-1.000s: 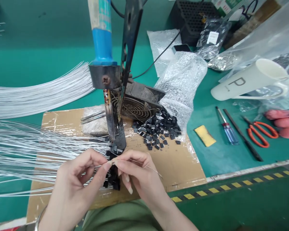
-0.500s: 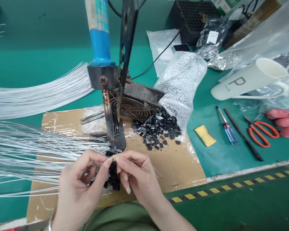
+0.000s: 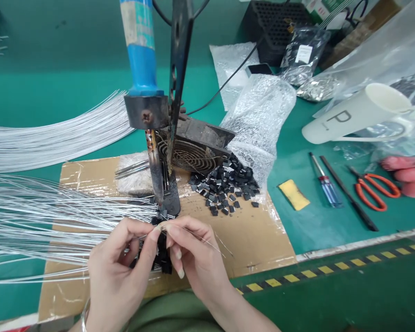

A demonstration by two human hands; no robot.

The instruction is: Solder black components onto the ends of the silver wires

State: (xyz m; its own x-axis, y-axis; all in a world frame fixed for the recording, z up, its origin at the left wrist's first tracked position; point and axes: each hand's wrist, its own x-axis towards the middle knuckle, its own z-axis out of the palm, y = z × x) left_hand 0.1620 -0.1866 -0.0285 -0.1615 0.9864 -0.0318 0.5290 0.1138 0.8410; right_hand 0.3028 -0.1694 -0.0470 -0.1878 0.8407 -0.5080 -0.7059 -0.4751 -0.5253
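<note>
My left hand (image 3: 121,267) and my right hand (image 3: 200,256) meet just below the tip of a clamped soldering iron (image 3: 155,180). Both are closed in a pinch, thumbs and forefingers nearly touching, around fine wire. A thin wire (image 3: 207,243) trails out to the right past my right hand; the pinched ends are hidden by the fingertips. Black connectors (image 3: 165,263) lie in a heap beneath my fingers. White wires (image 3: 76,221) fan in from the left toward that heap.
Loose black connectors (image 3: 224,189) lie beside a dusty fan (image 3: 193,143) on the cardboard (image 3: 252,240). To the right are a yellow sponge (image 3: 293,194), a screwdriver (image 3: 328,186), orange-handled pliers (image 3: 373,189) and a white mug (image 3: 356,115). Another wire bundle (image 3: 55,138) lies behind left.
My left hand has shifted slightly to the right and down, while my right hand has turned a little. Both keep their pinch, and the view has moved slightly.
</note>
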